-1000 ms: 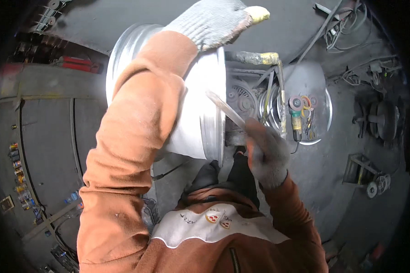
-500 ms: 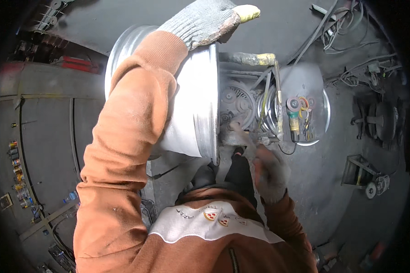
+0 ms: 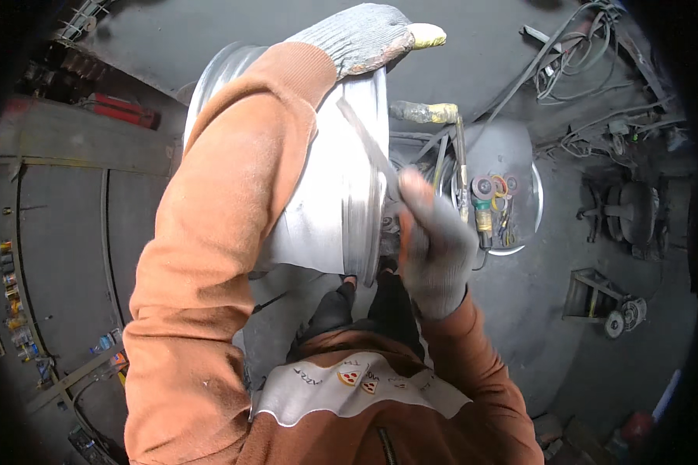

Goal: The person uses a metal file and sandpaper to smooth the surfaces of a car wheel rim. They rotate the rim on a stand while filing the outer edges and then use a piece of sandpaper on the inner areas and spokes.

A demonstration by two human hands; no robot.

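A large silvery metal wheel rim [image 3: 318, 221] stands before me, its bright edge toward the right. My left hand [image 3: 368, 39], in a grey knit glove with a yellow fingertip, is laid over the top of the rim and holds it; some of its fingers are hidden. To the right of the rim's edge, my gloved right hand [image 3: 442, 248] is closed around a thin, flat grey-brown strip [image 3: 364, 138]. The strip slants up and left across the rim's outer surface; I cannot tell whether it touches. Its exact kind is unclear.
A taped arm with a yellow-wrapped handle [image 3: 434, 113] juts out right of the rim. Beyond it, an angle grinder [image 3: 483, 217] and small tools lie on a round grey surface over another rim [image 3: 538, 209]. Cables [image 3: 578, 58] hang at upper right; a motor stand [image 3: 616, 306] is farther right.
My right hand has risen up and left, bringing the strip from beside the rim to across its surface. My left hand stays on the rim. The view has shifted slightly.
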